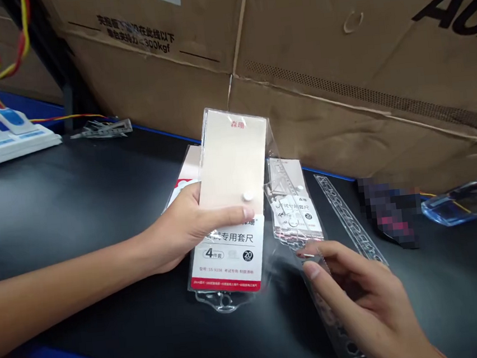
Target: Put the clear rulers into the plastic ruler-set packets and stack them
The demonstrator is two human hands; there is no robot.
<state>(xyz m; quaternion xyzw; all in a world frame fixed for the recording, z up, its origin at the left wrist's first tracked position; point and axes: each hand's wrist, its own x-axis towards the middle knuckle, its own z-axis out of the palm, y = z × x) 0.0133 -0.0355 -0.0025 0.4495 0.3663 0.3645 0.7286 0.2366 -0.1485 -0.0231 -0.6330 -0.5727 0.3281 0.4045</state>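
Observation:
My left hand (179,224) grips a clear plastic ruler-set pouch (233,157), its thumb lying across the front. The pouch has a beige insert, a white snap button and a white label with a red strip. Pinched between the thumb and fingers of my right hand (363,296) is a transparent ruler (334,321), slanting up toward the pouch's right side. Its see-through upper part is hard to make out. Behind the held pouch, a second pouch (189,160) shows partly. Another labelled pouch (294,213) lies just beyond my right fingers, with clear pieces over it.
A clear stencil ruler (350,219) lies on the black table (99,226) at right. Beyond it are a blurred dark item (387,209) and a bluish clear plastic object (468,196). Cardboard boxes (338,79) line the back. A power strip (11,144) stands left, near small clear pieces (105,129).

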